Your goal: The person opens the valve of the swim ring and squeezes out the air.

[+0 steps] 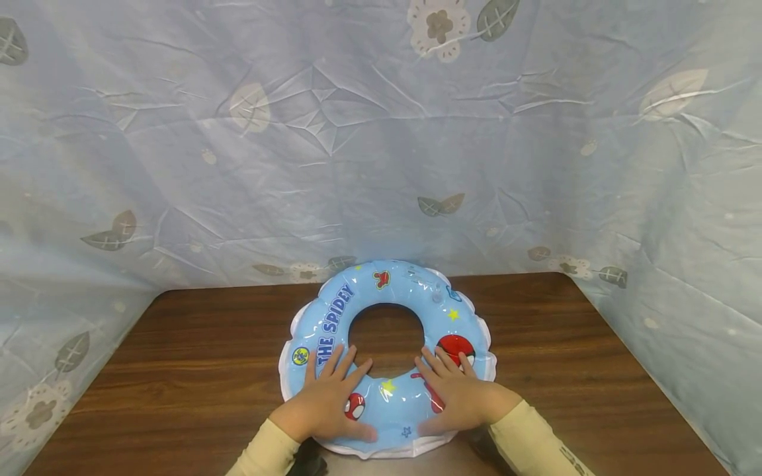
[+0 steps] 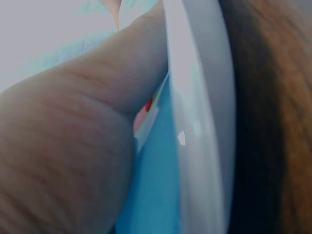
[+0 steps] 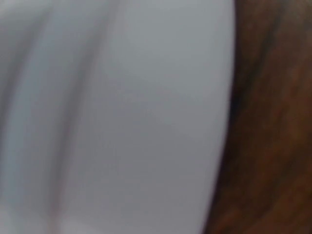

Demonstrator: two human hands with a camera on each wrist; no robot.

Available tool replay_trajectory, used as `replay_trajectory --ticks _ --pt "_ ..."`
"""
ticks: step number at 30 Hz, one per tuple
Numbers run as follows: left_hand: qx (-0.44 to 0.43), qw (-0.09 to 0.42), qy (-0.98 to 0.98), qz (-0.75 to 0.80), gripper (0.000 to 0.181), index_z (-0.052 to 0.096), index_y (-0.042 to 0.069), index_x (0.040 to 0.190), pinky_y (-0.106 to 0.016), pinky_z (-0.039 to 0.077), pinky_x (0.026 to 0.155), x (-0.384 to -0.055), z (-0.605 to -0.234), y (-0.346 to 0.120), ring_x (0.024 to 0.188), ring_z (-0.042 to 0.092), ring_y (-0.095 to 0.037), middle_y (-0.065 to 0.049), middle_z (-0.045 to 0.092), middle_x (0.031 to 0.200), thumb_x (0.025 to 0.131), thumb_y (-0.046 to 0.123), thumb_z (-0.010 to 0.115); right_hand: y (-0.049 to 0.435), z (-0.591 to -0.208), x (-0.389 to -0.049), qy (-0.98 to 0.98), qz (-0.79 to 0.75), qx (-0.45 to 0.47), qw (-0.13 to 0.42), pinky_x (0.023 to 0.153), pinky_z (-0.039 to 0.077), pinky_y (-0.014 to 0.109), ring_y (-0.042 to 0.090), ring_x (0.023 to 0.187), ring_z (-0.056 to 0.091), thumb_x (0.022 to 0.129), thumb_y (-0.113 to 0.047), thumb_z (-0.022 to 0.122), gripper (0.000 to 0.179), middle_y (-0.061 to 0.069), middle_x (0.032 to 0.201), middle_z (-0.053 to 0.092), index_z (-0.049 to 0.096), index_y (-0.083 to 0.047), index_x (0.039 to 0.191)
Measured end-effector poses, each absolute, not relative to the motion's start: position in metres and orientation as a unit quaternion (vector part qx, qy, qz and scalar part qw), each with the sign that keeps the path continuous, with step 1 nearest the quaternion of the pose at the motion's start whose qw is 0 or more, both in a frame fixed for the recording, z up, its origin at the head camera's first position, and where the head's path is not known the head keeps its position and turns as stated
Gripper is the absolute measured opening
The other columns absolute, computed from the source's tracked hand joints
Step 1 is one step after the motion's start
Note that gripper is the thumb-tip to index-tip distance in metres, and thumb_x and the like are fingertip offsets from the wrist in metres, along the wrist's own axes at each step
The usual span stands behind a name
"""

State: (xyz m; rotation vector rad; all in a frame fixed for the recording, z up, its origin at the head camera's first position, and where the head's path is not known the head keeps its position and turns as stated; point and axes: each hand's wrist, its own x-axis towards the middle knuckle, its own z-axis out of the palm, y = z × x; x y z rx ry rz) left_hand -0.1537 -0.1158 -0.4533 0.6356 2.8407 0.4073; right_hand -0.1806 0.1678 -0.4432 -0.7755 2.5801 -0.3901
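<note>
A light blue inflatable swim ring with a white scalloped edge lies on the wooden table. Printed on it are "THE SPIDEY", red masked faces and yellow stars. My left hand rests on its near left part, fingers straight and spread, thumb pointing inward. On the near right part lies my right hand, its fingers likewise spread over the ring. The left wrist view shows the left hand against the blue surface beside the white edge. In the right wrist view the ring's pale edge fills most of the picture, blurred.
The dark brown table extends to both sides of the ring. A pale blue-grey curtain with leaf and flower prints hangs behind the table and along its sides. A small dark object shows under the left forearm.
</note>
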Motion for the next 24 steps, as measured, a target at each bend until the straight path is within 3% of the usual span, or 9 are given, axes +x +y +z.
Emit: replay_trajectory --ticks 24 --pt "0.210 0.112 0.961 0.142 0.119 0.035 0.020 0.162 -0.077 -0.007 0.115 -0.1552 -0.4524 -0.1160 0.158 0.007 -0.043 -0.018 0.019 0.171 0.070 0.085 0.070 0.1693 -0.4400 -0.1819 0.924 -0.152 -0.277 0.213 0.121 -0.001 0.070 0.038 0.159 0.004 0.077 -0.064 0.077 0.114 0.008 0.174 0.014 0.025 -0.013 0.165"
